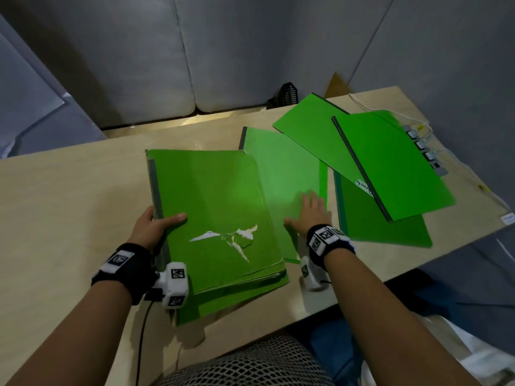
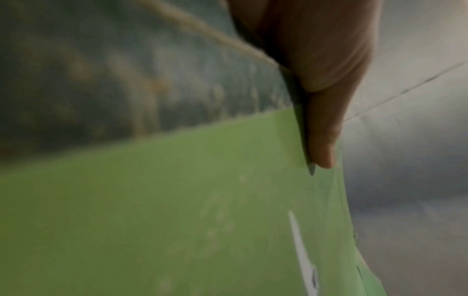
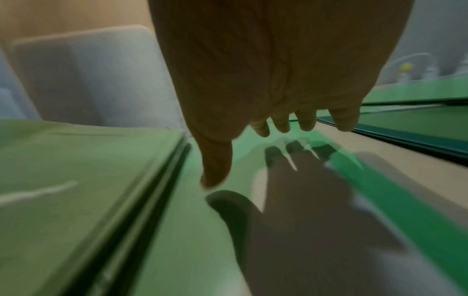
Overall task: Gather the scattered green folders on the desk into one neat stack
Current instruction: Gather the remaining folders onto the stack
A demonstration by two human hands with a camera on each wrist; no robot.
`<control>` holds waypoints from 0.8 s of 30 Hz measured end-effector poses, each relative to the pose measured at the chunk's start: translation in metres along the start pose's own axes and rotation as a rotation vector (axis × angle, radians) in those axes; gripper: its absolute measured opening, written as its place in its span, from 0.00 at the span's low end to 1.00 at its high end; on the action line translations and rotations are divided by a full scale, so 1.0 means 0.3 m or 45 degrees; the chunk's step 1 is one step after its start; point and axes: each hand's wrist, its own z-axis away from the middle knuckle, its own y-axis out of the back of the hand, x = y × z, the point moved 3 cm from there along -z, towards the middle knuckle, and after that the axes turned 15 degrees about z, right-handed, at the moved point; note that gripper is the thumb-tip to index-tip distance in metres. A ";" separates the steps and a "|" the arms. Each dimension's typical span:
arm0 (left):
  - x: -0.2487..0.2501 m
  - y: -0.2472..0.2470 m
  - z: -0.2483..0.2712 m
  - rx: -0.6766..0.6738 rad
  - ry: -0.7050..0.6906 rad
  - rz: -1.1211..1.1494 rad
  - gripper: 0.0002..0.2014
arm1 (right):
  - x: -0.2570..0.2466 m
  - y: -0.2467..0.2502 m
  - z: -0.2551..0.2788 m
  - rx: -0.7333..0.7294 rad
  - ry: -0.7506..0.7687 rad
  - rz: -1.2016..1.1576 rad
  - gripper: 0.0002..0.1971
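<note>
A stack of green folders (image 1: pixel 217 207) lies at the desk's centre-left, its top cover torn white in places. My left hand (image 1: pixel 164 221) grips the stack's grey spine edge, thumb on top; the left wrist view shows that thumb (image 2: pixel 321 130) pressed on the green cover (image 2: pixel 177 200). Right of the stack lies a single green folder (image 1: pixel 281 168). My right hand (image 1: pixel 309 213) is spread over it with straight fingers. In the right wrist view the hand (image 3: pixel 278 80) casts a shadow on that folder (image 3: pixel 192 250); whether it touches, I cannot tell. Three more folders overlap farther right (image 1: pixel 309 126) (image 1: pixel 401 162) (image 1: pixel 390 232).
The wooden desk (image 1: pixel 69 204) shows bare wood on its left half. A power strip (image 1: pixel 423 149) with white cables runs along the right edge. A black basket (image 1: pixel 284 96) sits behind the desk, against grey cushions (image 1: pixel 139 65). The desk's front edge is near my body.
</note>
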 end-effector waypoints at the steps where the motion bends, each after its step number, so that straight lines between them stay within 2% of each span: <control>1: -0.005 0.012 0.010 0.013 -0.004 -0.004 0.24 | 0.019 -0.031 -0.008 -0.064 -0.001 0.035 0.49; 5: -0.003 0.036 0.039 0.020 -0.029 0.033 0.27 | 0.035 -0.069 -0.014 -0.105 0.053 0.067 0.53; 8: 0.063 0.017 0.064 0.029 -0.083 0.051 0.23 | 0.027 -0.069 -0.008 -0.112 0.072 0.074 0.53; 11: 0.165 -0.018 0.091 0.066 -0.184 0.045 0.15 | 0.024 -0.089 0.003 -0.107 0.106 0.095 0.53; 15: 0.299 -0.081 0.154 0.127 -0.366 -0.004 0.16 | 0.020 -0.106 0.016 -0.076 0.167 0.132 0.54; 17: 0.362 -0.098 0.181 0.167 -0.455 -0.040 0.21 | 0.017 -0.113 0.024 -0.061 0.201 0.162 0.54; 20: 0.431 -0.112 0.212 0.231 -0.589 -0.232 0.39 | 0.010 -0.118 0.045 -0.047 0.246 0.190 0.55; 24: 0.488 -0.187 0.278 0.129 -0.686 -0.412 0.41 | -0.016 -0.130 0.095 0.004 0.295 0.192 0.54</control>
